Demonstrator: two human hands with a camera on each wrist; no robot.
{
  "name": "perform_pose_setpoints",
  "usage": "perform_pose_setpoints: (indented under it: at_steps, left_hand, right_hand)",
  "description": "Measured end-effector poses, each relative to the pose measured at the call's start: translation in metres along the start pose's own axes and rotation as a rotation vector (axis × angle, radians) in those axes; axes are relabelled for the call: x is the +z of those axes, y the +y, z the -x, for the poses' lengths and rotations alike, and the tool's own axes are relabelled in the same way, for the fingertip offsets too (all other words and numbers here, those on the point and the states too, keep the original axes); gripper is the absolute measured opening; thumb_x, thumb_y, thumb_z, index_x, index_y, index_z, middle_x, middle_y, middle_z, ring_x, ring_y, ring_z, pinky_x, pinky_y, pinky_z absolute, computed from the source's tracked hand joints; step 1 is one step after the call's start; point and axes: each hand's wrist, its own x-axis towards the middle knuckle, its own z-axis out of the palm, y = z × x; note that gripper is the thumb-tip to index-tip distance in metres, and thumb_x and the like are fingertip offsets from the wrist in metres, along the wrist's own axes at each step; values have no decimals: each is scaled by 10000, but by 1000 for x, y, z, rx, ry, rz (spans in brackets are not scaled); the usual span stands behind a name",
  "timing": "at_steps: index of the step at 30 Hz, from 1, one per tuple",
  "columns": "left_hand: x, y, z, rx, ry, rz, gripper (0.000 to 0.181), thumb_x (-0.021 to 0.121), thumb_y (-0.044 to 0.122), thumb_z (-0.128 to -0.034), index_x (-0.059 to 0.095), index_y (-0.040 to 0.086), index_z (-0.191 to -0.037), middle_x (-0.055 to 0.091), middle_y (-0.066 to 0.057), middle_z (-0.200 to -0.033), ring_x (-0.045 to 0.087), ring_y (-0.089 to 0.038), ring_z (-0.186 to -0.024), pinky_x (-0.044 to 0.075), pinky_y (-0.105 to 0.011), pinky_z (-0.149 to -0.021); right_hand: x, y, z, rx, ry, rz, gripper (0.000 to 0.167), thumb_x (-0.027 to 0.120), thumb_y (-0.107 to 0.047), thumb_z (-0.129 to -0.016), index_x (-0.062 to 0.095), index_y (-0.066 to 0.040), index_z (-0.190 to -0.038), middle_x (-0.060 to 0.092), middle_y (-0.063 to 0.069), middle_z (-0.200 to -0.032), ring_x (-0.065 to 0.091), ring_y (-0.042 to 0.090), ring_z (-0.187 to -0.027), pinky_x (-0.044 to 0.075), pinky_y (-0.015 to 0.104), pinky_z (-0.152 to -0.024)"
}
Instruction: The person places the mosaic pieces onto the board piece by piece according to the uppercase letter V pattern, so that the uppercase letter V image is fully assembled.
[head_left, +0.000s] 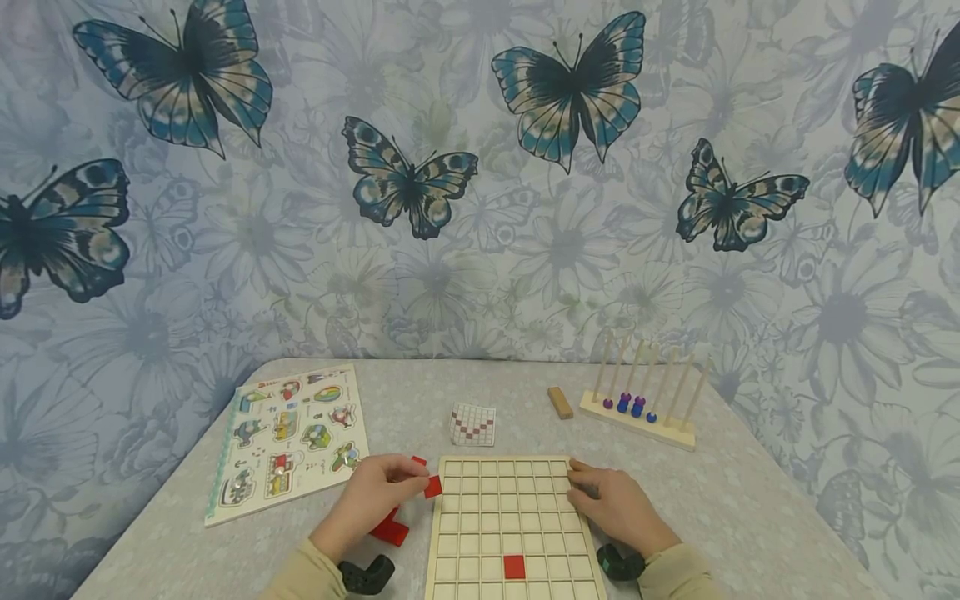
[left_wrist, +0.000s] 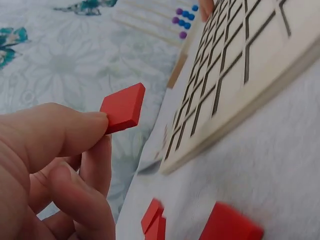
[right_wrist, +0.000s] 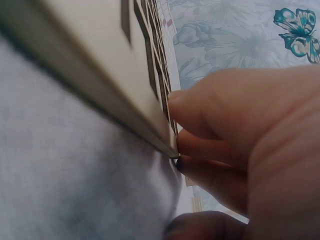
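My left hand (head_left: 381, 497) pinches a red square tile (left_wrist: 122, 107) between thumb and finger, beside the left edge of a pale wooden grid board (head_left: 510, 523). One red tile (head_left: 514, 567) sits in a cell low on the board. Under and behind the left hand, several other red tiles (head_left: 390, 530) lie on the table. My right hand (head_left: 617, 507) holds the board's right edge near its far corner, the thumb (right_wrist: 187, 107) over the top and the fingers against the side, as the right wrist view shows.
A card (head_left: 472, 425) with a red-and-white grid pattern lies beyond the board. To the left is a picture puzzle board (head_left: 296, 492). At the back right stand a peg rack (head_left: 637, 423) with purple and blue beads and a small wooden block (head_left: 560, 403). A butterfly-patterned wall rises behind.
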Motion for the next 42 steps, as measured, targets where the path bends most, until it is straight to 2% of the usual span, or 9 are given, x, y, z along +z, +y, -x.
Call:
perform_pose_setpoints:
  at_steps: [4, 12, 16, 21, 25, 32, 42]
  left_hand:
    - [7, 7, 4, 4, -48, 72, 209, 806, 259, -903, 788, 104, -1043, 744, -21, -1029, 625, -179, -884, 519, -343, -687]
    - [31, 13, 11, 83, -117, 81, 151, 807, 243, -897, 802, 123, -988, 759, -13, -940, 599, -133, -757, 490, -270, -635]
    - [45, 12, 15, 105, -156, 87, 130, 798, 238, -905, 800, 130, -976, 762, 4, -928, 592, -99, -696, 491, -250, -618]
    - [59, 13, 21, 109, -189, 108, 119, 799, 242, -905, 798, 141, -968, 761, 12, -931, 604, -86, -704, 497, -237, -626]
    - [65, 14, 24, 124, -189, 96, 110, 806, 248, -898, 799, 152, -951, 757, 13, -922, 583, -80, -680, 483, -225, -625]
    - [71, 13, 27, 143, -152, -33, 64, 814, 297, -885, 792, 247, -916, 728, 101, -878, 565, -64, -677, 470, -229, -619]
    - [76, 11, 29, 180, -136, -121, 80, 812, 319, -883, 796, 251, -921, 706, 151, -819, 566, -37, -609, 463, -237, -554]
  right_hand:
    - [0, 0, 0, 3, 3, 0, 393, 731, -286, -960, 726, -53, -1277, 632, 64, -1429, 596, 381, -1309, 449, 586, -1067]
    - [1, 0, 0, 9, 13, 0, 383, 736, -278, -957, 731, -55, -1269, 638, 58, -1421, 596, 375, -1310, 449, 578, -1071]
    - [0, -1, 0, 1, 19, -3, 378, 733, -269, -959, 731, -50, -1267, 642, 61, -1416, 599, 374, -1307, 449, 577, -1070]
    - [1, 1, 0, 8, 6, 0, 388, 732, -285, -959, 729, -57, -1272, 637, 61, -1423, 600, 377, -1305, 452, 582, -1065]
    - [1, 2, -1, 9, -4, 8, 388, 728, -289, -962, 727, -65, -1279, 631, 60, -1431, 599, 378, -1307, 455, 583, -1063]
    - [1, 1, 0, 4, 13, 16, 347, 719, -227, -969, 729, -66, -1276, 638, 64, -1422, 602, 374, -1303, 458, 577, -1057]
    - [4, 3, -3, 13, 22, 30, 327, 710, -205, -973, 733, -74, -1272, 641, 58, -1419, 606, 347, -1306, 464, 562, -1062]
